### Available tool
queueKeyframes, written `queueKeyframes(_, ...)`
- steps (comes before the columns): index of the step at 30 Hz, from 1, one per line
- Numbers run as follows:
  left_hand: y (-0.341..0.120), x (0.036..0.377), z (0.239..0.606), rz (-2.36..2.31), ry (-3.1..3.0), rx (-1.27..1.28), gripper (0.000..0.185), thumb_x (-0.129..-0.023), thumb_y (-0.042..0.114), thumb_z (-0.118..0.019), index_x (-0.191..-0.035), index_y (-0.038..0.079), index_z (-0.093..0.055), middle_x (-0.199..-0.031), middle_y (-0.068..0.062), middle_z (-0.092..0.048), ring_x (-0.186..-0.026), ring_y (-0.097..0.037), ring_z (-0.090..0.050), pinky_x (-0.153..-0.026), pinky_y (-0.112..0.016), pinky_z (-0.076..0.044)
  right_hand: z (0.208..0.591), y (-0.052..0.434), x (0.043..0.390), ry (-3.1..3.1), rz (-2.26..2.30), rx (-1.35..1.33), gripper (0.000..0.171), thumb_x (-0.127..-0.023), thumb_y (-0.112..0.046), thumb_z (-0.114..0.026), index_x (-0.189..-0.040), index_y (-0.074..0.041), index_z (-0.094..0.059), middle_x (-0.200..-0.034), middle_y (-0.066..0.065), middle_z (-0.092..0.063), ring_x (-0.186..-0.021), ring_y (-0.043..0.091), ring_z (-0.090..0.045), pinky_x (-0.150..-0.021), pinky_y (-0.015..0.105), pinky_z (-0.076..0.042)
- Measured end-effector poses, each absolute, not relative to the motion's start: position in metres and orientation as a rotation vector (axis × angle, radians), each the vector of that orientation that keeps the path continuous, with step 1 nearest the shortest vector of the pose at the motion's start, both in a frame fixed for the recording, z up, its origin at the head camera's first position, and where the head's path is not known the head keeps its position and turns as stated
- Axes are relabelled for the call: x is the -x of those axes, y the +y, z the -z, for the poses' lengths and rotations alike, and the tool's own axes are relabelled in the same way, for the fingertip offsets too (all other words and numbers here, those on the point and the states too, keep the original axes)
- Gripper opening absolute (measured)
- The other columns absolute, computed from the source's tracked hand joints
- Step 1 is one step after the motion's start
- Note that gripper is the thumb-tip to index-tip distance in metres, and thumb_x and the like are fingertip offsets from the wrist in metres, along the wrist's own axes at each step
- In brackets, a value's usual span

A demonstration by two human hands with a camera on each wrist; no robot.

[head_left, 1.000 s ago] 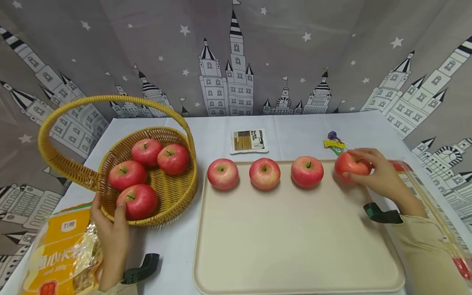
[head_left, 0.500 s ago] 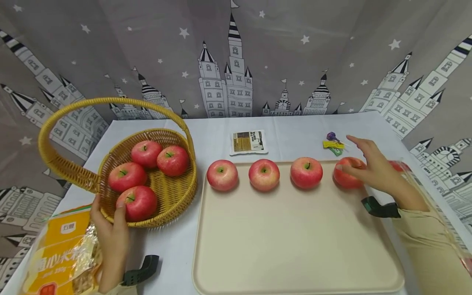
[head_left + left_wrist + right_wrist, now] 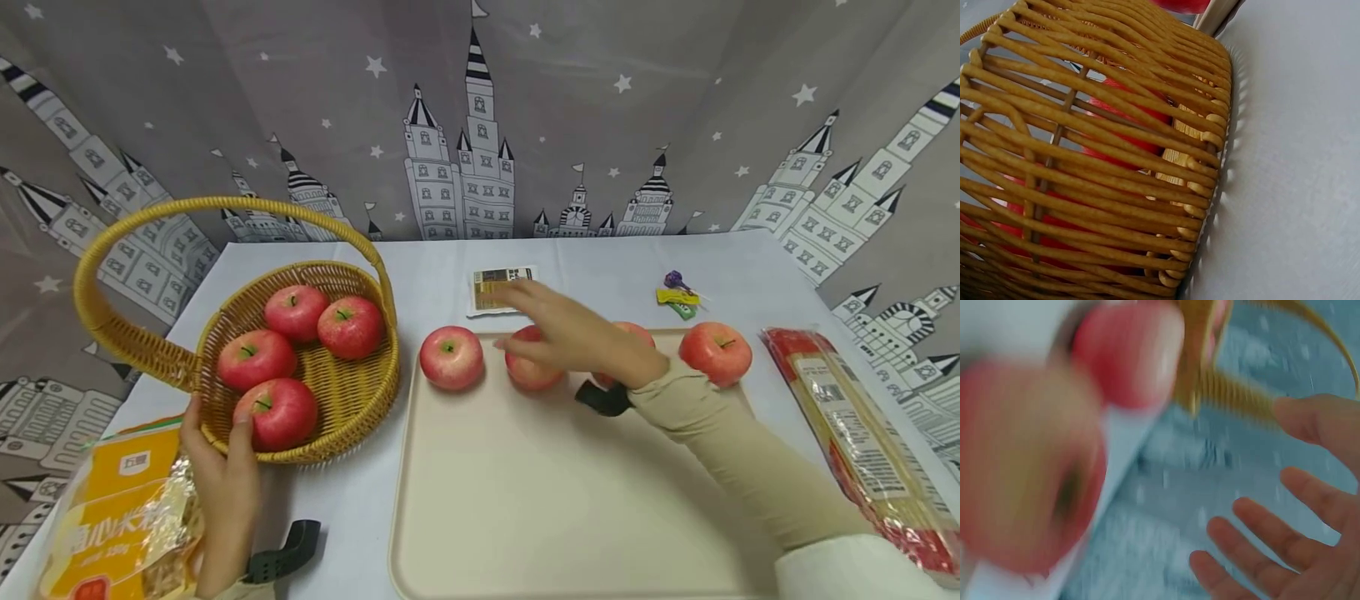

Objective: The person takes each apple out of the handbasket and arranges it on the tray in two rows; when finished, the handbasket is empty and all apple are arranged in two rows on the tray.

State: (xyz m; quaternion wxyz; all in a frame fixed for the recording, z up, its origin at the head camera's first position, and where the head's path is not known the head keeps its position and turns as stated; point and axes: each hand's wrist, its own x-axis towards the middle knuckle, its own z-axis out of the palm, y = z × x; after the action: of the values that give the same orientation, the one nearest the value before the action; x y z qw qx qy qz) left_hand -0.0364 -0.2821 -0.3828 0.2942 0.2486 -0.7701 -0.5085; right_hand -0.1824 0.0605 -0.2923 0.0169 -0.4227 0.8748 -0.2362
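Right hand (image 3: 573, 333) sweeps above the row of apples along the top edge of the beige tray (image 3: 525, 517), fingers spread and loose, holding nothing; the right-wrist view is blurred but shows an empty palm. Left hand (image 3: 221, 475), lower left, grips the rim of the wicker basket (image 3: 352, 400), thumb over the edge, four red apples (image 3: 279, 412) inside. A firm hold there looks wise, so the basket can't slide on the cloth. Four tray apples sit spaced; the rightmost apple (image 3: 716, 352) stands free. White tablecloth (image 3: 600, 267), orange snack bag (image 3: 120, 508) lower left, noodle packet (image 3: 847, 425) right, castle-print grey backdrop (image 3: 480, 117) across the top.
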Motion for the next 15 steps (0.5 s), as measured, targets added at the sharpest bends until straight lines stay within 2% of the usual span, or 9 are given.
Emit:
queueKeyframes(6,-0.283,0.037,0.384,1.349,-2.072,-0.645,0.058,-0.092,0.026,-0.043,-0.143,0.014,-0.017,-0.148,-0.010,-0.018,-0.139,-0.023,-0.017,-0.116,-0.033,-0.008,0.308,-0.019,0.174,2.552,0.720,1.554,0.045,-0.087,-0.031,-0.055,-0.130,-0.018,-0.047,-0.122,0.000,-0.051,-0.110,0.012,-0.049,-0.094,0.025,-0.043)
queueKeyframes(12,-0.285,0.037,0.385,1.341,-2.060,-0.660,0.058,-0.092,0.023,-0.042,-0.143,0.010,-0.018,-0.148,-0.013,-0.019,-0.138,-0.025,-0.017,-0.116,-0.031,-0.007,0.314,-0.083,0.162,2.482,0.641,1.630,0.045,-0.089,-0.033,-0.051,-0.132,-0.021,-0.044,-0.128,-0.003,-0.047,-0.116,0.007,-0.043,-0.098,0.019,-0.038)
queueKeyframes(15,-0.284,0.038,0.385,1.343,-2.059,-0.662,0.058,-0.092,0.022,-0.042,-0.143,0.011,-0.017,-0.148,-0.012,-0.018,-0.138,-0.024,-0.017,-0.116,-0.031,-0.006,0.314,-0.109,0.158,2.488,0.591,1.637,0.048,-0.089,-0.038,-0.051,-0.133,-0.023,-0.042,-0.126,-0.006,-0.048,-0.114,0.004,-0.042,-0.094,0.016,-0.039)
